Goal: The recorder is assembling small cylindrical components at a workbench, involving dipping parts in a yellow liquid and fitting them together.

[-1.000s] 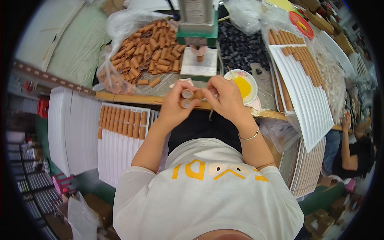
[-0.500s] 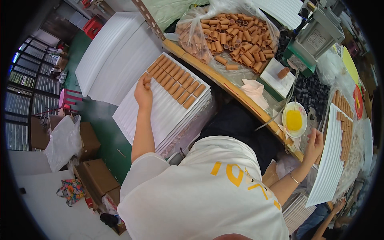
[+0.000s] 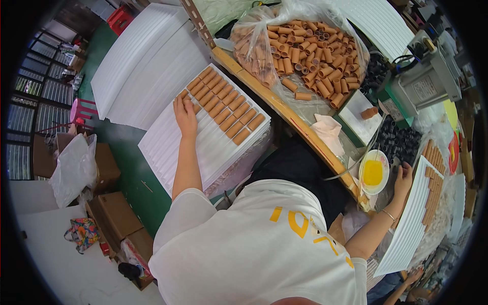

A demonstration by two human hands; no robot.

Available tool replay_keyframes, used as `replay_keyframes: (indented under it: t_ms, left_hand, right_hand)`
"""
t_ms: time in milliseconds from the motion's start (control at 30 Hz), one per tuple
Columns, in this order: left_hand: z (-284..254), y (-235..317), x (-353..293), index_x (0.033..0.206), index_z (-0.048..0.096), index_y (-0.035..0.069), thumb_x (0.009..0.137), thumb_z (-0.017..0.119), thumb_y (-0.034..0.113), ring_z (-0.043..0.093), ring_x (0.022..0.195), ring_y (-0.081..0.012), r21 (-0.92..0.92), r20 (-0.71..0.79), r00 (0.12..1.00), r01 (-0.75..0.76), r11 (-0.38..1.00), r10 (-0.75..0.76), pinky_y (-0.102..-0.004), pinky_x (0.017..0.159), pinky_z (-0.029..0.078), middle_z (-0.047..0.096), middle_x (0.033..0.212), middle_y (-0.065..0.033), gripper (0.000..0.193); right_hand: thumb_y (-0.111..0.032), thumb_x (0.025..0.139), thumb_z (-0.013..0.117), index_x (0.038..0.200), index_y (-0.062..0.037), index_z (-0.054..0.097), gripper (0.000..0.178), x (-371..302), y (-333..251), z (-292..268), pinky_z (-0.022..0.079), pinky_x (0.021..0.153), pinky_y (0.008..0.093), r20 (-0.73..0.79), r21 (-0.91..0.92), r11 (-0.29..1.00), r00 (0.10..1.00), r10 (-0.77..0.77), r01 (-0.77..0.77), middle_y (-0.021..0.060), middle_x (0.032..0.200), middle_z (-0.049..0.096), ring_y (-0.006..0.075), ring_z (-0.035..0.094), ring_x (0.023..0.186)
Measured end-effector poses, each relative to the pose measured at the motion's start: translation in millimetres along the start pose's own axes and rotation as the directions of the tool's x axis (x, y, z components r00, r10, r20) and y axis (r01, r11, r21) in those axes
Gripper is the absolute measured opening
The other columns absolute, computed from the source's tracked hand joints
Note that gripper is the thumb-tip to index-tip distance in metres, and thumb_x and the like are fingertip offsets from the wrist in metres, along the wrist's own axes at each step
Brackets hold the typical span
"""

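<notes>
My left hand (image 3: 186, 118) is over the white ridged foam tray (image 3: 168, 147) on the left, its fingers closed around a short orange-brown tube (image 3: 183, 94) at the near end of the rows. Several rows of the same tubes (image 3: 223, 104) lie in the tray's grooves. My right hand (image 3: 403, 181) is raised at the right with bent fingers, beside a white bowl (image 3: 385, 158) of yellow liquid and a heap of small black parts (image 3: 399, 145). What those fingers hold, if anything, is too small to make out.
A clear bag of loose tubes (image 3: 325, 56) lies on the wooden-edged bench (image 3: 284, 114). Behind the bowl stand a grey and green machine (image 3: 422, 84), a pale plate with one tube (image 3: 369, 113) and a pink cloth (image 3: 328, 133). Another tray (image 3: 406, 229) rests at the right.
My left hand has shifted slightly down along the tray, near the end of the rows. The right hand has moved slightly toward the black parts. The whole view has shifted a little.
</notes>
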State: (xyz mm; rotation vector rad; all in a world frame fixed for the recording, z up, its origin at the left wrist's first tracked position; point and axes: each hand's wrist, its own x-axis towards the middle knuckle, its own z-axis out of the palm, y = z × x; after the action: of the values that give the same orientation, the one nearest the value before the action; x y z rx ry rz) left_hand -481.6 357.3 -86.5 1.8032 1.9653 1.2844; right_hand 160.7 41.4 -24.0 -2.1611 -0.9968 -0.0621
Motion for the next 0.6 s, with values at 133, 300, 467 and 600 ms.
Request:
replay_keyframes:
  t_ms: [133,300,467,600]
  left_hand:
    - [5.1,-3.1,6.1,0.139,0.028,-0.002,0.097,0.029,0.046,0.023,0.135,-0.0264,-0.602,-0.037,0.961,0.196,0.774,-0.273,-0.0347,0.11,0.016,0.02,0.148,-0.0181,0.064]
    - [3.4,2.7,6.4,0.143,0.016,0.001,0.098,0.023,0.047,0.01,0.14,-0.0253,-0.818,-0.035,0.923,0.194,0.541,-0.384,-0.0351,0.112,0.008,0.012,0.15,-0.0167,0.065]
    - [7.2,-7.4,6.2,0.142,0.019,0.001,0.097,0.026,0.046,0.005,0.14,-0.0267,-0.902,0.012,0.945,0.151,0.405,-0.326,-0.036,0.113,0.004,0.013,0.15,-0.0163,0.064]
    - [20.4,-16.8,12.5,0.138,0.023,-0.001,0.097,0.032,0.042,0.009,0.139,-0.0291,-0.832,-0.056,0.969,0.087,0.548,-0.24,-0.0366,0.113,0.005,0.018,0.147,-0.0172,0.06]
  right_hand:
    - [-0.013,0.084,0.062,0.105,-0.003,0.06,0.022,-0.1,4.5,6.4,0.046,0.064,0.0282,0.156,-0.178,0.984,0.986,0.05,-0.022,0.0087,0.079,0.062,0.0157,0.056,0.069]
    - [-0.01,0.082,0.063,0.101,-0.002,0.059,0.021,-2.5,-11.8,2.3,0.047,0.068,0.0295,0.17,-0.252,0.954,0.963,0.21,-0.164,0.0101,0.083,0.064,0.018,0.06,0.074]
    - [-0.008,0.083,0.061,0.103,-0.0025,0.06,0.021,-17.1,2.2,4.3,0.048,0.072,0.0341,0.071,-0.262,0.962,0.993,0.098,-0.077,0.0128,0.087,0.062,0.0237,0.06,0.077]
    - [-0.007,0.086,0.054,0.104,-0.0033,0.061,0.02,-38.9,-4.7,-9.7,0.047,0.077,0.0362,-0.107,-0.343,0.939,0.992,-0.06,0.02,0.0156,0.093,0.059,0.0299,0.059,0.086]
